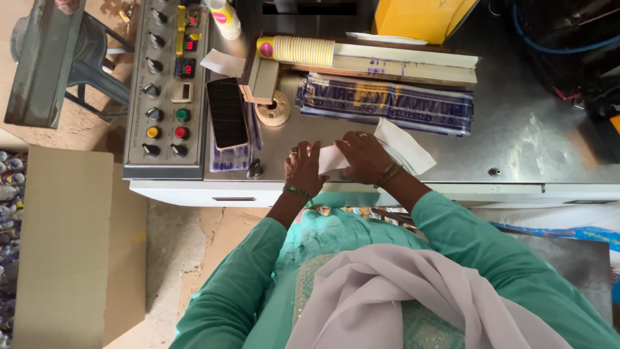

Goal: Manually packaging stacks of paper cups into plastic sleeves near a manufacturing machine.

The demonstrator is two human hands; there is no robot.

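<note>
Our left hand (303, 169): it lies flat on the near end of the white paper, fingers spread, pressing down. It is not wrapped around anything.
Our right hand (365, 156): it lies on top of the same paper, fingers bent over it. We think it pinches or folds the sheet, but we cannot tell if it really grips it.
White paper (403, 147): it lies on the near edge of the surface, under both hands. Its far right corner sticks out past the right hand.
Why held so: two hands on one thin sheet keep it flat and stop it from sliding, we think.
Printed plastic bags (387, 102): a flat stack with blue and yellow print, just beyond the hands, close enough to reach.
Paper cups (300, 50): a yellow stack lying on its side, far from us, on a long box.
Twine spool (274, 110): a small round roll, left of the bags.
Phone (227, 113): dark, lying flat to the left, out of the way of the hands.
Control panel (168, 90): knobs and green, yellow and red buttons, on the far left.
Surface (536, 142): shiny grey metal, the top of a machine, a bit scratched.
Room: cardboard (64, 245) lies on a dusty floor at the left; a grey chair (84, 55) stands at the far left.
</note>
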